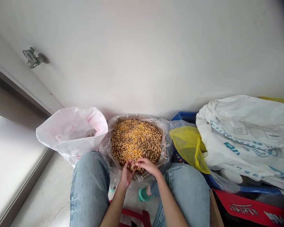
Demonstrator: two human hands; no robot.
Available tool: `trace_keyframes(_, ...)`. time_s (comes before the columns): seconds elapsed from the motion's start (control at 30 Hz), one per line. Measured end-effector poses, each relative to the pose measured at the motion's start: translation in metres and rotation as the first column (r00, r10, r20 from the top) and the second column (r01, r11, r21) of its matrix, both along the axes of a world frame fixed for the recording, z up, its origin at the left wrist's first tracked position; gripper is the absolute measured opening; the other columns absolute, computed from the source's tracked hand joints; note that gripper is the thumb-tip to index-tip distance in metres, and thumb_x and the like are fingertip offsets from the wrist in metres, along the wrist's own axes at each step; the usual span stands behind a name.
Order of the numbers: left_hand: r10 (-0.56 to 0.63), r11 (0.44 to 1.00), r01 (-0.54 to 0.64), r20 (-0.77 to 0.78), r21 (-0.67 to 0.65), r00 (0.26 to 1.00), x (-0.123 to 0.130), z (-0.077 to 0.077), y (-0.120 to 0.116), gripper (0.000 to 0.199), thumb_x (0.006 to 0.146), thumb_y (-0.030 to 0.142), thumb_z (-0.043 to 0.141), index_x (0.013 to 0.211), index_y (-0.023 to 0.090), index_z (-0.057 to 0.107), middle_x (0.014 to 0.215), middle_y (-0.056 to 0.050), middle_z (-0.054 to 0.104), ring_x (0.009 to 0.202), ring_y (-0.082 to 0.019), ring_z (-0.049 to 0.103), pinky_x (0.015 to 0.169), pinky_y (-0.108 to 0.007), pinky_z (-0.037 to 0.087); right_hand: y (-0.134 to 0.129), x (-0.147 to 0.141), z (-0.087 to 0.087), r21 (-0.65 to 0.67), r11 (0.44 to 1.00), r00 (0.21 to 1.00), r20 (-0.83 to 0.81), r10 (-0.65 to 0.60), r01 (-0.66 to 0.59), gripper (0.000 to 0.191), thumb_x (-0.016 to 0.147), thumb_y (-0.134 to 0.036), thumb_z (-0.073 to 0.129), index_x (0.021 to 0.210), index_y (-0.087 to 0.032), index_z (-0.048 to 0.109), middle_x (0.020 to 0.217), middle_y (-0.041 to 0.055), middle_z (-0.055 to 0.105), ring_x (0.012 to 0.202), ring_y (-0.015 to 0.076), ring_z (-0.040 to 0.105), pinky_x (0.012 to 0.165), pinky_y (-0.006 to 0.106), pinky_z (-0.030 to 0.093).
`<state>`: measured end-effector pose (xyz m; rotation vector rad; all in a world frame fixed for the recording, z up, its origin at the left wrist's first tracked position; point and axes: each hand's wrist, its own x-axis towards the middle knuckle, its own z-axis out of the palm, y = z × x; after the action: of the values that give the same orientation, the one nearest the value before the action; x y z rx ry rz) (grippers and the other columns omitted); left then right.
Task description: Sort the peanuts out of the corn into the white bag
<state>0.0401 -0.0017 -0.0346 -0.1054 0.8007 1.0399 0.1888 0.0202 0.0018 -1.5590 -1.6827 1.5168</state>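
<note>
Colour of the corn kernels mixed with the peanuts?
The corn kernels are yellow-orange with paler, whitish parts; head view, the only one.

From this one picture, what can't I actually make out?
All in the head view:
Peanuts in the left hand: too small to count, partly covered by fingers.
White bag's contents: mostly hidden by its near side.
Red frame: cut by the bottom edge, partly behind the left forearm.
The printed sack's finest lettering: too small to read.

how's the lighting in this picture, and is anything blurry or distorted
In the head view, diffuse light covers the white wall, glare whitens the pale panel at left, the top right corner is dark, the edges look stretched, and individual peanuts are distinguishable, though detail around the left hand is soft.
</note>
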Motion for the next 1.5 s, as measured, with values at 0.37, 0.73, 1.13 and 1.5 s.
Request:
trace_keyframes(0.37, 0.021, 1.0, -0.021, -0.02, -0.004, 1.0, 0.001, 0.0, 0.0, 0.015, 0.073, 0.024, 0.047, 0.082, 0.013, 0.05, 0.077, -0.003, 0.05, 0.068, -0.01, 0.051, 0.061, -0.02, 0.045, -0.011, -0.007, -0.025, 0.17, 0.974, 0.559, 0.798, -0.226, 0.15, 0.019, 0.067, -0.026, 0.044, 0.078, -0.021, 0.059, 0.085, 0.005, 0.056, 0.091, 0.0222, 0.045, 0.079, 0.038, 0.028)
trace_keyframes(0.73, -0.008, 1.0, 0.008, -0.016, -0.003, 1.0, 0.001, -0.003, -0.001, 0.016, 0.074, 0.025, 0.046, 0.084, 0.013, 0.048, 0.079, -0.003, 0.052, 0.071, -0.011, 0.052, 0.062, -0.023, 0.046, -0.004, -0.006, 0.012, -0.016, 0.996, 0.967, 0.243, -0.083, 0.089, 0.029, 0.07, -0.036, 0.042, 0.079, -0.013, 0.057, 0.079, 0.0046, 0.056, 0.072, 0.0125, 0.049, 0.066, 0.022, 0.035)
trace_keyframes(1.13, 0.014, 1.0, -0.014, 0.009, -0.001, 1.0, 0.001, -0.002, 0.0, 0.016, 0.074, 0.025, 0.046, 0.084, 0.012, 0.049, 0.081, -0.004, 0.051, 0.076, -0.013, 0.053, 0.067, -0.024, 0.046, -0.018, -0.019, -0.011, 0.027, 0.997, 0.537, 0.841, -0.06, 0.071, 0.03, 0.063, -0.024, 0.043, 0.081, -0.011, 0.062, 0.09, 0.0121, 0.055, 0.093, 0.0255, 0.043, 0.079, 0.037, 0.031)
trace_keyframes(1.5, 0.0, 1.0, 0.0, 0.009, 0.011, 1.0, 0.0, 0.002, 0.0, 0.015, 0.074, 0.025, 0.045, 0.084, 0.015, 0.049, 0.077, -0.002, 0.051, 0.066, -0.009, 0.051, 0.053, -0.019, 0.044, -0.012, -0.016, 0.01, 0.05, 0.998, 0.944, 0.326, -0.053, 0.039, 0.034, 0.075, -0.04, 0.034, 0.08, -0.015, 0.057, 0.078, 0.0042, 0.055, 0.073, 0.0125, 0.048, 0.066, 0.022, 0.033)
